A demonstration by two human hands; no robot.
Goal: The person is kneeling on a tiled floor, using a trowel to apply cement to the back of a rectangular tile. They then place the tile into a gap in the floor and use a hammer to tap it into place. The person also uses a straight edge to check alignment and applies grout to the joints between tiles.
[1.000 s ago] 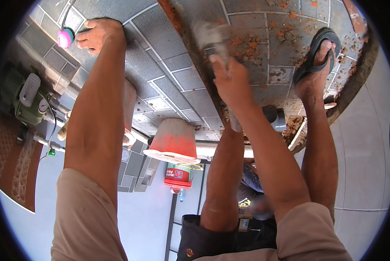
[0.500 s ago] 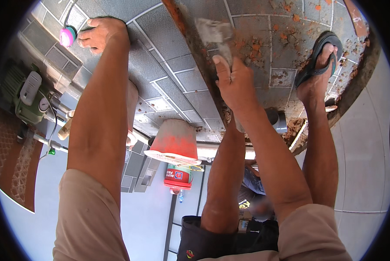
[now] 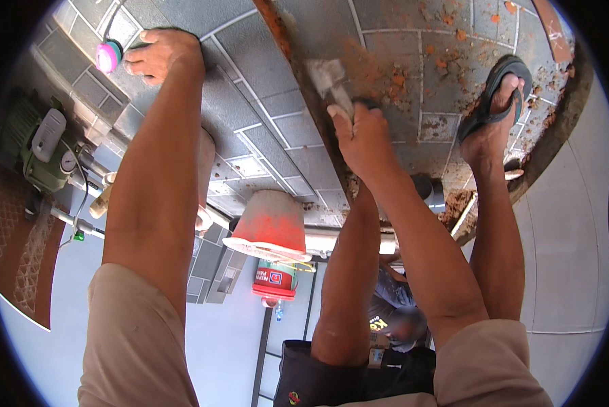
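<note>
My left hand (image 3: 163, 55) is laid on the grey tiled surface (image 3: 240, 47) with its fingers stretched out. Beside its fingertips lies a small round pink and green object (image 3: 107, 55) on a cord. In my right hand (image 3: 364, 136) is a scraper (image 3: 329, 73) with a flat, mortar-grey blade, its handle hidden by the fingers. The blade is over the brown, rough edge strip (image 3: 303, 80), near the dusty tiles; whether it touches them I cannot tell. Orange-brown crumbs (image 3: 398, 81) lie scattered to its right.
A red-stained bucket (image 3: 267, 220) and a red and green pail (image 3: 274, 277) stand below centre. At left is a green machine with a gauge (image 3: 46, 146). My sandalled foot (image 3: 504, 98) is at right, near a dark pipe piece (image 3: 432, 192). Another person (image 3: 392, 305) is behind my legs.
My right hand with the scraper has shifted slightly left and down, bringing the blade closer to the edge strip. My left hand stays in the same place on the tiles.
</note>
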